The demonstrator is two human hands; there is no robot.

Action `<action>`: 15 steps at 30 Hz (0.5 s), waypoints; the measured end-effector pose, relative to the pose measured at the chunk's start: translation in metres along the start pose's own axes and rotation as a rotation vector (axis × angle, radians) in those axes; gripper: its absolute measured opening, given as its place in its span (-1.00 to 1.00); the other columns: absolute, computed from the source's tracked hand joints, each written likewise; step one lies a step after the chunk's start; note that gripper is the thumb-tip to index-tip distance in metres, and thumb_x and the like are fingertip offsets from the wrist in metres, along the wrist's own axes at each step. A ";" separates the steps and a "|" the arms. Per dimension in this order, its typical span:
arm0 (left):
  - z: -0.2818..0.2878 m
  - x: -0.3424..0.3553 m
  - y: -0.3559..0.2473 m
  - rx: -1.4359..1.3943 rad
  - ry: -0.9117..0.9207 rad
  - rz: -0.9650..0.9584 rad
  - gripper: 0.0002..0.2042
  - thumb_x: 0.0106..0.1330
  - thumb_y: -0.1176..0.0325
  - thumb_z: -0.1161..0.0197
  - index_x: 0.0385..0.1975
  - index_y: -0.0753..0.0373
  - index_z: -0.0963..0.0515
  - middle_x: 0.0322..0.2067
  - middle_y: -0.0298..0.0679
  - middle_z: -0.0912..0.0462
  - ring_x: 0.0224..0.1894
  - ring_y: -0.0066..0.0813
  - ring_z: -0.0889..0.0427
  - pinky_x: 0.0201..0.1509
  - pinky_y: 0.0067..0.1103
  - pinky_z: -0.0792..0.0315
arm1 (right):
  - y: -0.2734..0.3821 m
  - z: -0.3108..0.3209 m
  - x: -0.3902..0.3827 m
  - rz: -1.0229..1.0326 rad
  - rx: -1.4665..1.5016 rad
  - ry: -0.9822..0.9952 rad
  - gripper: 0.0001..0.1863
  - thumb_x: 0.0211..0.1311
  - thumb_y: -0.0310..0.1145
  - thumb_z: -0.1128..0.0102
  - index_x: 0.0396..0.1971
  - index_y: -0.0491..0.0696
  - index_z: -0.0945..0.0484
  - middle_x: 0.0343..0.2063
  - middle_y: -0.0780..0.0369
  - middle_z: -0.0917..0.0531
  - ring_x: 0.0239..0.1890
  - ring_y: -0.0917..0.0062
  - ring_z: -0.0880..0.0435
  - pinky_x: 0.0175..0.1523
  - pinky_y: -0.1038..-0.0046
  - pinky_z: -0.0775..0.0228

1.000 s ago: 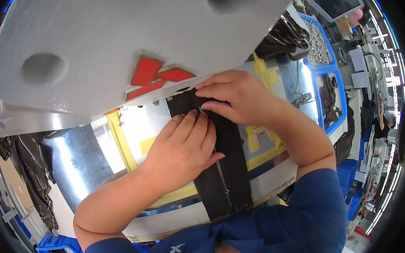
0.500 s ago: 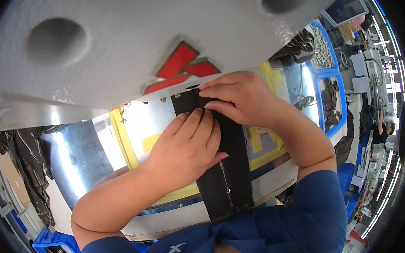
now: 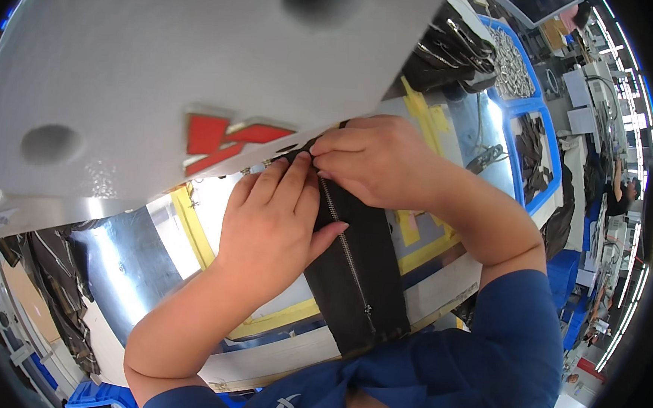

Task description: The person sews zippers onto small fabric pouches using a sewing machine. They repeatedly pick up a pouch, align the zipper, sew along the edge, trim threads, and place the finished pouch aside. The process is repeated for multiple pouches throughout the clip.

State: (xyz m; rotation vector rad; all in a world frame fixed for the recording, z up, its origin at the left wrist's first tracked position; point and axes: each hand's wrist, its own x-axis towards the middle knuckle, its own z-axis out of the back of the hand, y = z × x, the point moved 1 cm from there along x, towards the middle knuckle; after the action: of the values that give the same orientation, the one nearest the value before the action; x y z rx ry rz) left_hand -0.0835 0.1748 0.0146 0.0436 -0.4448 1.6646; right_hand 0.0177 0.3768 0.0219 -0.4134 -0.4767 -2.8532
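A long strip of black fabric (image 3: 375, 263) with a metal zipper (image 3: 349, 256) down its length runs from under the sewing machine head (image 3: 163, 67) to the near table edge. My left hand (image 3: 269, 219) lies over the strip's left edge with its fingers stretched toward the machine and its thumb apart, touching the cloth. Beside it, my right hand (image 3: 378, 162) has thumb and fingers together on the far part of the strip, pinching the cloth by the zipper. The machine head hides the strip's far end and the needle area.
Yellow tape (image 3: 194, 229) marks the shiny table. At the right stand blue bins (image 3: 542, 161) holding metal parts and dark pieces. Black zippered pieces (image 3: 452, 51) lie behind my right hand; dark garments (image 3: 56, 285) hang at the left. Another person (image 3: 623, 196) is far off right.
My view has shifted, and the machine head appears turned and further left. My left hand has slid left and slightly farther off, baring more zipper. The right hand has moved slightly left.
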 end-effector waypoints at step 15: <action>0.011 0.005 -0.005 0.090 0.080 0.032 -0.29 0.17 -0.19 -0.53 0.09 0.34 -0.66 0.25 -0.12 -0.68 0.03 -0.22 -0.64 0.04 -0.33 -0.43 | 0.004 0.022 0.001 -0.089 -0.017 0.298 -0.73 0.38 -0.16 -0.31 -0.11 0.01 -0.82 0.05 0.32 -0.83 -0.08 0.28 -0.83 -0.06 0.23 -0.70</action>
State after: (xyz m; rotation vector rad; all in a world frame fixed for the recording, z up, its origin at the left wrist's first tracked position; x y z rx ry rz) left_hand -0.0822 0.1770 0.0272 0.0364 -0.3119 1.7113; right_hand 0.0233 0.3803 0.0436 0.0336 -0.4229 -2.9347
